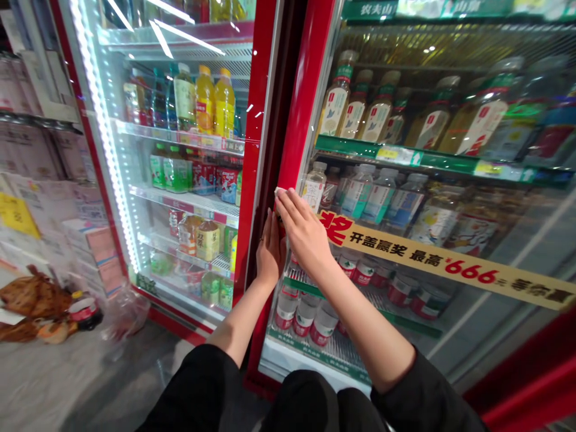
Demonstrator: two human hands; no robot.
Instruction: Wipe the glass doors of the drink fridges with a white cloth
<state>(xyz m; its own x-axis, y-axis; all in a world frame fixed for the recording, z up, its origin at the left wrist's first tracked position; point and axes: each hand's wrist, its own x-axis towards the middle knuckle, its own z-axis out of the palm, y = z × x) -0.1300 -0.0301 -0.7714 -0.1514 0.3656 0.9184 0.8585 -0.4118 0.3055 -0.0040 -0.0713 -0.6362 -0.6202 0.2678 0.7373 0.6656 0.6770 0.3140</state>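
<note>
My right hand (306, 231) lies with its fingers stretched out over the red frame (300, 114) of the right-hand drinks fridge. A small white scrap (279, 191) shows at its fingertips; whether it is paper or cloth I cannot tell. Just left of it, my left hand (270, 255) points upward, fingers extended along the dark side edge of that door frame. The palms and whatever lies between the two hands are hidden. Close to the right hand, behind the glass, stands a clear bottle with a white label (314, 189).
The left fridge (262, 90) stands beside, holding bottles and cans on lit shelves. A yellow promotional strip (396, 255) crosses the right door. Stacked boxes (96, 252), a brown bag (33, 303) and a dark bottle with a red label (85, 311) sit at left.
</note>
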